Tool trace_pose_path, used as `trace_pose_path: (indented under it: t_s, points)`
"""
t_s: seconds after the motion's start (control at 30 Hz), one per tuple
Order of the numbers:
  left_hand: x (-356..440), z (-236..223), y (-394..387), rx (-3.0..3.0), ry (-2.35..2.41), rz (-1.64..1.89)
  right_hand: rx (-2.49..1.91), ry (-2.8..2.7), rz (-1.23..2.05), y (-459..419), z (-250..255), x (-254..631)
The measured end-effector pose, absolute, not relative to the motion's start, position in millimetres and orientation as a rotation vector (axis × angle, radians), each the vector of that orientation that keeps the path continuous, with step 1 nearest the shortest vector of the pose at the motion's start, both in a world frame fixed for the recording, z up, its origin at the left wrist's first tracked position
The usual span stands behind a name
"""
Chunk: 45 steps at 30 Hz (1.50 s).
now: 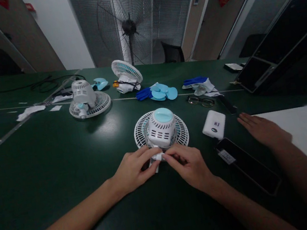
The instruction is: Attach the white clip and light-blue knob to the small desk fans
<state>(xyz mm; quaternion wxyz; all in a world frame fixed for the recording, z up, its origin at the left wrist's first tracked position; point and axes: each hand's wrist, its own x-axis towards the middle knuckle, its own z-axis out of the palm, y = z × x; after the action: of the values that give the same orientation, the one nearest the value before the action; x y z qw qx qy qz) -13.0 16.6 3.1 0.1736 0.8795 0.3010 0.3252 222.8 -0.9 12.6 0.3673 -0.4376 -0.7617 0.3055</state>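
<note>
A small white fan [160, 134] lies on its grille on the green table, with the motor housing and its light-blue cap facing up. At the fan's near edge, both hands pinch a small white piece [158, 156]; whether it is paper or part of the fan I cannot tell. My left hand [135, 170] grips it from the left, thumb and forefinger close together. From the right, my right hand [190, 164] pinches it with the other fingers curled. A white strip hangs below the fingertips, and the fingers partly hide the piece.
Two more fans [83, 95] [126, 76], light-blue fan blades [163, 91], gloves [200, 86] and glasses [200, 100] lie farther back. To the right are a white power bank [214, 124], a dark phone-like slab [248, 165] and another person's hand [265, 131]. Paper scraps [31, 111] lie left.
</note>
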Motion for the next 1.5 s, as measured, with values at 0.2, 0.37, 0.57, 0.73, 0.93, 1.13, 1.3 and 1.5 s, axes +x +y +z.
trace_pose_path:
  t_s: [0.2, 0.37, 0.57, 0.73, 0.93, 1.13, 1.3, 1.5]
  points:
    - [-13, 2, 16, 2.572, 0.861, 0.97, -1.254, -1.805, 1.081, -3, 14, 221]
    - [-14, 1, 16, 2.582, 0.863, 0.933, -1.04, -2.238, 0.428, -1, 24, 237]
    - [-13, 4, 16, 2.598, 0.876, 0.961, -1.197, -1.856, 1.064, -1, 14, 218]
    - [-13, 3, 15, 2.577, 0.88, 0.946, -1.205, -2.005, 0.674, -2, 19, 227]
    - [-14, 2, 16, 2.544, 0.864, 0.947, -1.116, -2.128, 0.66, -2, 25, 226]
    - [-13, 2, 16, 2.572, 0.879, 0.94, -1.275, -1.917, 1.055, -3, 18, 220]
    - [-14, 0, 16, 2.54, 0.857, 0.942, -1.057, -2.32, 0.393, -3, 27, 232]
    - [-14, 2, 16, 2.521, 0.88, 0.932, -1.271, -1.865, 1.148, -7, 14, 209]
